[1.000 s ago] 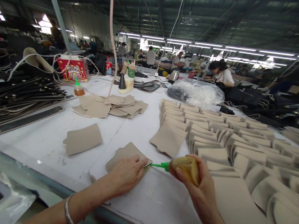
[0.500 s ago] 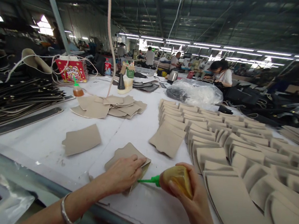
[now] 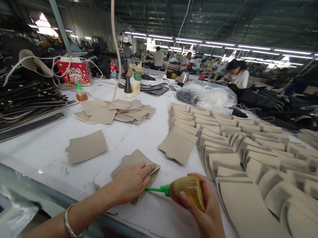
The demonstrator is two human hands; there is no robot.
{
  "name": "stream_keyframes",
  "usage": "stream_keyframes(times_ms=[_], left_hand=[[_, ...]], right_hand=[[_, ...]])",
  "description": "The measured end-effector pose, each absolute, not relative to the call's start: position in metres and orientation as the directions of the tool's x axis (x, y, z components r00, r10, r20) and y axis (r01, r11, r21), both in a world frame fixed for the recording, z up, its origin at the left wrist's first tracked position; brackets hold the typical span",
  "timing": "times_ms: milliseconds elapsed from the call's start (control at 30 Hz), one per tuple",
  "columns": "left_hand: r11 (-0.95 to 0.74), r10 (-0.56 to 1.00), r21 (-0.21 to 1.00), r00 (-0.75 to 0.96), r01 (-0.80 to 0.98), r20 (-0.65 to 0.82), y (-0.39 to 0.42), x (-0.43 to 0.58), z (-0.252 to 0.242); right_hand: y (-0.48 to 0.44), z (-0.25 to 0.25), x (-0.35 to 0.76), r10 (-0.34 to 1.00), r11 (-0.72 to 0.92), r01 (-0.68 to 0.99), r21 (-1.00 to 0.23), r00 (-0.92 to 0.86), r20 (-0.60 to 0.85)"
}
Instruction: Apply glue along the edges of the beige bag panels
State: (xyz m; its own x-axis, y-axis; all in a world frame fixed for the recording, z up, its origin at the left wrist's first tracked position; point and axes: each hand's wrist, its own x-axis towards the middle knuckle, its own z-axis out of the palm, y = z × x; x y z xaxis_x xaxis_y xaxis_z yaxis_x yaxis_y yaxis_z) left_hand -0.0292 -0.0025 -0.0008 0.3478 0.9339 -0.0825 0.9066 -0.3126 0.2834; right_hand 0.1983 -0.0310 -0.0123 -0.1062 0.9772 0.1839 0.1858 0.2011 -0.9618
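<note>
My left hand (image 3: pixel 134 179), with a silver bangle on its wrist, lies over a flat beige leather-like piece (image 3: pixel 130 161) near the table's front edge. Its fingers are bent and grip the piece by its right side, where a darker, shiny strip shows along the edge. In my right hand (image 3: pixel 205 200) is a squeeze bottle (image 3: pixel 187 192) of amber liquid, tipped sideways. Its thin green nozzle (image 3: pixel 156 189) points left and reaches the edge of the piece beside my left fingers; the very tip is partly hidden there.
Single beige pieces (image 3: pixel 87 147) lie to the left and behind. Many overlapping beige pieces (image 3: pixel 255 208) cover the right side. Black straps (image 3: pixel 18 105) are heaped at left. Another amber bottle (image 3: pixel 81 94), a red box (image 3: pixel 74 72) and a plastic bag (image 3: pixel 208 96) stand farther back.
The nozzle tip has shifted slightly left along the edge of the beige piece. Both hands keep their hold; the whole view has moved a little.
</note>
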Motion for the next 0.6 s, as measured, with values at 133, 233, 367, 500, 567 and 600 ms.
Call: stream_keyframes(times_ms=[133,233,367,500,567,600], left_hand=[[-0.308,0.933,0.298,0.348,0.903,-0.091,-0.0030,-0.0295,-0.0003],[-0.299,0.937,0.295,0.338,0.908,-0.092,-0.0034,-0.0300,-0.0008],[-0.290,0.937,0.286,0.332,0.913,-0.111,-0.0041,-0.0295,-0.0009],[-0.278,0.940,0.281,0.321,0.919,-0.118,-0.0047,-0.0280,0.0008],[-0.269,0.942,0.280,0.312,0.922,-0.122,-0.0049,-0.0274,0.0016],[-0.265,0.943,0.282,0.309,0.922,-0.123,-0.0051,-0.0272,0.0017]], right_hand=[[-0.0362,-0.0099,0.1945,0.980,0.161,0.147,-0.976,-0.143,0.140],[-0.0391,-0.0103,0.1941,0.983,0.151,0.133,-0.980,-0.129,0.134],[-0.0409,-0.0140,0.1964,0.982,0.159,0.135,-0.978,-0.120,0.143],[-0.0409,-0.0157,0.1988,0.976,0.182,0.118,-0.976,-0.143,0.164],[-0.0412,-0.0156,0.1990,0.979,0.193,0.164,-0.967,-0.092,0.180],[-0.0417,-0.0158,0.1986,0.981,0.191,0.180,-0.965,-0.073,0.181]])
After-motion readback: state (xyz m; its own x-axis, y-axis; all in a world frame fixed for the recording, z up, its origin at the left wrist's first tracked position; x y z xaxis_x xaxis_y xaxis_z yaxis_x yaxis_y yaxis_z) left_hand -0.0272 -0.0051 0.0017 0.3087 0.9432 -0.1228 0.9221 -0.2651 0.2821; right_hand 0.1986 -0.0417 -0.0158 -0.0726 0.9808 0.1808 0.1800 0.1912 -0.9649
